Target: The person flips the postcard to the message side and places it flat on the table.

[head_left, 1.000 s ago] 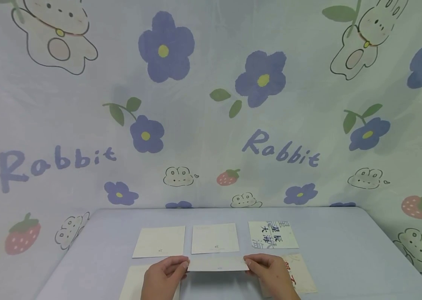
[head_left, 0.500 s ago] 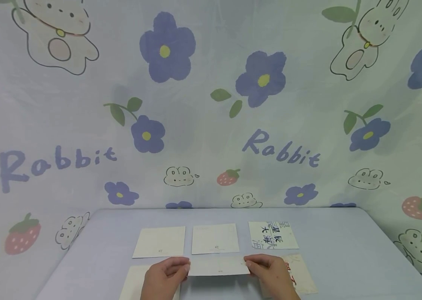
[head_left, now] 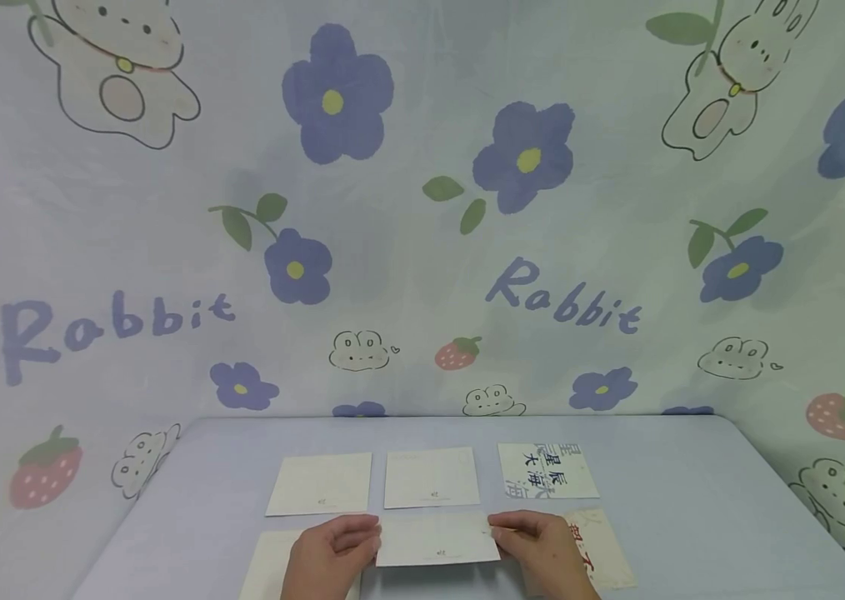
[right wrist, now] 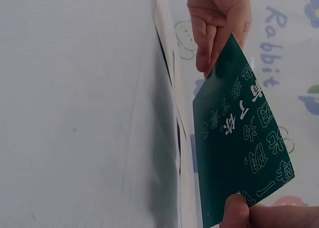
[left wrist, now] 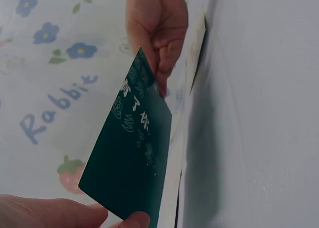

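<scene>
Both hands hold a postcard level above the table, its pale face with a small mark turned up to the head camera. The left hand pinches its left edge between thumb and fingers. At the opposite edge the right hand grips it the same way. Seen from the wrists, the underside of the postcard is dark green with white and outlined Chinese characters. The left hand partly covers a cream card, and the right hand overlaps a card with red characters.
Along the back lie two plain cream cards, the left card and the middle card, beside a card with blue characters. The pale table ends at a hanging cloth printed with rabbits and flowers.
The postcard's near edge has tipped downward, so more of its pale face shows. Both hands keep their pinch and have barely moved.
</scene>
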Demonstrator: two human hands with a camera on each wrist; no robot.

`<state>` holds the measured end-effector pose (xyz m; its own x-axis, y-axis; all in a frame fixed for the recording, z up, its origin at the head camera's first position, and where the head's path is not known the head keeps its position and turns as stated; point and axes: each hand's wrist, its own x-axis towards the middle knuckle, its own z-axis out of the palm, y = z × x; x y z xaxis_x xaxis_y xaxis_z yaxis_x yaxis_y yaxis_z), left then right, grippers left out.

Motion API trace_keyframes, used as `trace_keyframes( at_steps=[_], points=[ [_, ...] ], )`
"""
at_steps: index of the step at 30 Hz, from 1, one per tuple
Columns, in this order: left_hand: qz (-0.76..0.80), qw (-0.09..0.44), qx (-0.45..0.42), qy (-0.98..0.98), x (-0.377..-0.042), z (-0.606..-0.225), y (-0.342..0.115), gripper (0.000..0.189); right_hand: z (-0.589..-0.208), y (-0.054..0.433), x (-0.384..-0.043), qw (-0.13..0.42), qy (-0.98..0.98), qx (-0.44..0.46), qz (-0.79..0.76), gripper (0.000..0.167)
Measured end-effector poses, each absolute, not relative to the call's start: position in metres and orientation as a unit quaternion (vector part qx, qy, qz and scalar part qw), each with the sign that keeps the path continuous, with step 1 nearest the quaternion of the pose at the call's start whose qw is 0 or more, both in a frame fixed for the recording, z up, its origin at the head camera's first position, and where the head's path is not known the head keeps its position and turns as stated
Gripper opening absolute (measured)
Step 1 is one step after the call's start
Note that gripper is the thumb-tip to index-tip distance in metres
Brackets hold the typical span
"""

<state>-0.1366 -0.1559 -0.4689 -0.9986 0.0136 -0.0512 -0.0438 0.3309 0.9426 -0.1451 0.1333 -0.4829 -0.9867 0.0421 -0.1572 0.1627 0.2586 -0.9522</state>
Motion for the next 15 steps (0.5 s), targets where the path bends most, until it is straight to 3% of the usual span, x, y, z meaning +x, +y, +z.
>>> trace_keyframes(
  at_steps=[15],
  points=[
    [0.582, 0.032, -0.010, 0.812, -0.1358, -0.4725, -0.1560, 0.038, -0.4849, 0.1319, -0.1447, 0.051, 0.794, 0.075, -0.601, 0.018]
  ],
)
